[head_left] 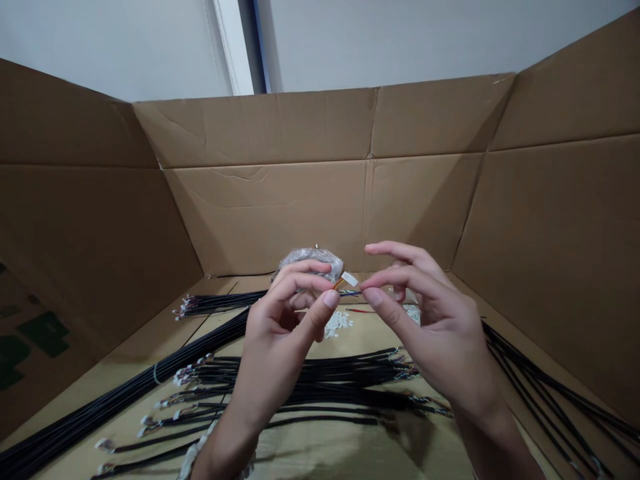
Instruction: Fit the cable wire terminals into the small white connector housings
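My left hand [280, 333] is raised at the centre, its thumb and index finger pinched on thin coloured wires. A small white connector [349, 279] sits at the end of an orange wire [339, 283] between my hands. My right hand [440, 327] pinches the tip of a dark blue wire [351, 293] between thumb and index finger, its other fingers spread. Below both hands lie rows of black cables [345, 371], several with white connectors at their left ends and bare coloured wires at their right ends.
Cardboard walls [270, 207] stand at the back and both sides. A clear plastic bag [313, 256] and a pile of small white connectors [339, 325] lie behind my hands. A tied bundle of black cables [195, 353] runs along the left; loose black cables [540, 400] lie right.
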`<state>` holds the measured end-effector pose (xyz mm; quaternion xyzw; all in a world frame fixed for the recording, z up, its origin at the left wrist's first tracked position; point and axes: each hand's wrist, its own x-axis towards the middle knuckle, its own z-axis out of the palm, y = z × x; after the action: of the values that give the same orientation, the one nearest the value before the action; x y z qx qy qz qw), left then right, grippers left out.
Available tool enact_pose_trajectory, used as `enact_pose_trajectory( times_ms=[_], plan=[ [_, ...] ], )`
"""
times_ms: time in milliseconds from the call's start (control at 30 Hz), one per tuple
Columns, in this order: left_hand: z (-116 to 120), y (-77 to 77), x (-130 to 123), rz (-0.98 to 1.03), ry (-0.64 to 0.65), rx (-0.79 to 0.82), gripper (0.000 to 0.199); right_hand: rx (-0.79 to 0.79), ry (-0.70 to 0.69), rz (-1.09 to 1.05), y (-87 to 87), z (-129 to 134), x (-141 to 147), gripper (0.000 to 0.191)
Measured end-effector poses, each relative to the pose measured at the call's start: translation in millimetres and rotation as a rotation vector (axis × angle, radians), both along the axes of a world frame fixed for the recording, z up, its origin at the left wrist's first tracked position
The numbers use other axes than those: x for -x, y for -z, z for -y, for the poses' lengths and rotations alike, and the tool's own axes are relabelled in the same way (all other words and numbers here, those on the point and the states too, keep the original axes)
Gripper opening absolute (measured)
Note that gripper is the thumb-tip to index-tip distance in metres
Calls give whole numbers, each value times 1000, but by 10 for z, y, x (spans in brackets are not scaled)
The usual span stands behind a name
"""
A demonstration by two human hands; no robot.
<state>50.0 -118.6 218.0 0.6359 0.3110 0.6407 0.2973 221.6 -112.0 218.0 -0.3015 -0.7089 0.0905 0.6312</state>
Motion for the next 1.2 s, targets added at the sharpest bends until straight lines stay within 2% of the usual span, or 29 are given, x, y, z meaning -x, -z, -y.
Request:
enact_pose_trajectory(
  times_ms=[67, 167, 233, 400, 533, 1200],
  plan=[
    [9, 22, -19, 34, 28, -14, 4, -38, 15, 7, 8, 7, 9, 10],
    [15, 69, -44, 62, 56, -99, 12, -126, 66, 15, 21, 22, 20, 12],
    [17, 99, -47, 3, 46, -160, 13, -170, 85, 34, 30, 28, 27, 13],
    [53, 119, -35, -184, -85, -218, 17, -231, 94, 83, 39, 32, 36, 14],
    [81, 93, -43, -206, -149, -242, 12, -269, 92, 105, 37, 36, 30, 14],
    [110, 26, -51, -23, -50, -74, 7, -233, -1, 19, 91, 10, 75, 14]
  ],
)
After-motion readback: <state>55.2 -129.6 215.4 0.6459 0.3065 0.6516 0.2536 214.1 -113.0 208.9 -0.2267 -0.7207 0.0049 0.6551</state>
